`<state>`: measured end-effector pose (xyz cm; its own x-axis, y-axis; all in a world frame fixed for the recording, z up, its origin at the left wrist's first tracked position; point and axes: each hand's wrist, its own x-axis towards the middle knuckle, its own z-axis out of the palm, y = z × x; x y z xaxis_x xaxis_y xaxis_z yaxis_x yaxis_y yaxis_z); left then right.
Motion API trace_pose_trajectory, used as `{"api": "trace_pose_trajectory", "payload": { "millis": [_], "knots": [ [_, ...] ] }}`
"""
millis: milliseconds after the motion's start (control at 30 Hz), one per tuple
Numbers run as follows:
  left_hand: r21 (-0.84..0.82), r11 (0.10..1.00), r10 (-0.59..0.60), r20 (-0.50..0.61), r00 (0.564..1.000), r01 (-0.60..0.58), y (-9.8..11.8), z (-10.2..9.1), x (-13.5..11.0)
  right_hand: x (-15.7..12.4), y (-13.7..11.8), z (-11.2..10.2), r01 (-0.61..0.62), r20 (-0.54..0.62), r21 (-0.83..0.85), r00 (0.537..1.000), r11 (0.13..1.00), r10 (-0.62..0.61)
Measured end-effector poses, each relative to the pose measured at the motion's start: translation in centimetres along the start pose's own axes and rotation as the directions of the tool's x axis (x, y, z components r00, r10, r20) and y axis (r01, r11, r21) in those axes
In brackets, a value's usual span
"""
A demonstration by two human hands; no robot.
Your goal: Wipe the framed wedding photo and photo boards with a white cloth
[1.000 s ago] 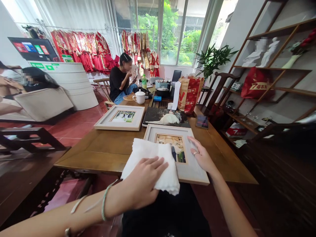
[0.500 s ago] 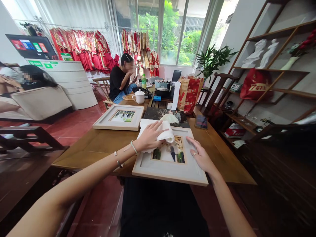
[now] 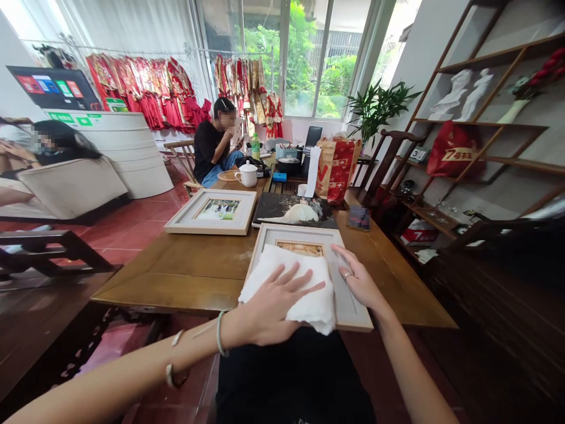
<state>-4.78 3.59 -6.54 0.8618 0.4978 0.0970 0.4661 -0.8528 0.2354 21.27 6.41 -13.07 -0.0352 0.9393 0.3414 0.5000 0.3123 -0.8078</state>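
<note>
My left hand point(image 3: 282, 300) lies flat, fingers spread, on a white cloth point(image 3: 286, 265). Beneath the cloth is a pale-framed picture point(image 3: 353, 303), which lies at the table's near edge; most of its photo is covered, with only the top strip showing. At the frame's right side rests my right hand point(image 3: 359, 280), its fingers stretched along the border and a ring on one of them. A second framed photo point(image 3: 220, 209) lies to the left and farther back. Just behind the covered frame is a dark picture panel point(image 3: 282, 206) with a white-gowned figure.
The wooden table point(image 3: 176, 274) also bears a white lidded mug point(image 3: 247, 174), a patterned paper bag point(image 3: 338, 171) and a small blue box point(image 3: 279, 176). A person point(image 3: 214, 141) sits at the far end. Shelves point(image 3: 485, 123) stand on the right.
My left hand has drawn the cloth toward me over the frame, from its upper left down across the photo to the near edge. My right hand stays at the frame's right side.
</note>
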Motion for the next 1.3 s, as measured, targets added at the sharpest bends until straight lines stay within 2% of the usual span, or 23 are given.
{"api": "trace_pose_trajectory", "payload": {
  "millis": [67,167,300,433,567,667,833,933,1033,1167,1300],
  "knots": [
    [-0.007,1.000,-0.015,0.005,1.000,0.015,0.8,-0.1,0.5,-0.1,-0.3,-0.2,0.009,0.016,-0.002,1.000,1.000,-0.009],
    [0.076,0.995,-0.072,0.011,0.997,0.071,0.6,-0.3,2.3,-0.1,-0.4,-0.5,0.017,0.043,-0.005,0.999,1.000,-0.016],
    [0.253,0.955,-0.140,-0.064,0.988,0.152,-1.8,-0.3,5.8,0.1,-0.2,-1.2,0.036,0.064,0.001,0.997,0.999,-0.036],
    [0.356,0.919,-0.128,-0.144,0.981,0.172,-4.5,-0.3,9.7,0.3,0.3,-1.7,0.051,0.072,0.013,0.996,0.999,-0.052],
    [0.332,0.937,-0.071,-0.119,0.990,0.107,-6.0,-0.2,12.9,0.3,0.8,-1.6,0.027,0.045,0.033,0.999,0.999,-0.029],
    [0.272,0.962,-0.010,-0.072,0.997,0.029,-5.9,0.0,13.8,0.3,1.2,-1.4,0.007,0.018,0.052,1.000,0.999,-0.008],
    [0.147,0.989,0.030,0.000,1.000,-0.029,-3.8,0.3,12.6,0.3,2.0,-1.1,-0.003,-0.001,0.114,1.000,0.993,0.004],
    [0.056,0.996,0.069,0.042,0.997,-0.071,-2.3,0.0,10.8,0.2,2.2,-1.2,0.005,0.036,0.156,0.999,0.988,-0.011],
    [0.004,0.993,0.117,0.080,0.990,-0.118,-0.7,-0.6,8.4,0.1,2.3,-1.3,0.010,0.032,0.122,0.999,0.992,-0.014],
    [0.088,0.982,0.152,0.133,0.979,-0.165,2.2,-1.0,4.4,0.2,2.3,-1.0,0.014,-0.006,0.052,1.000,0.999,-0.014],
    [0.245,0.963,0.084,0.117,0.990,-0.111,4.8,-0.9,1.6,0.1,1.9,-0.5,0.037,-0.015,0.023,0.999,0.999,-0.037]
  ]
}}
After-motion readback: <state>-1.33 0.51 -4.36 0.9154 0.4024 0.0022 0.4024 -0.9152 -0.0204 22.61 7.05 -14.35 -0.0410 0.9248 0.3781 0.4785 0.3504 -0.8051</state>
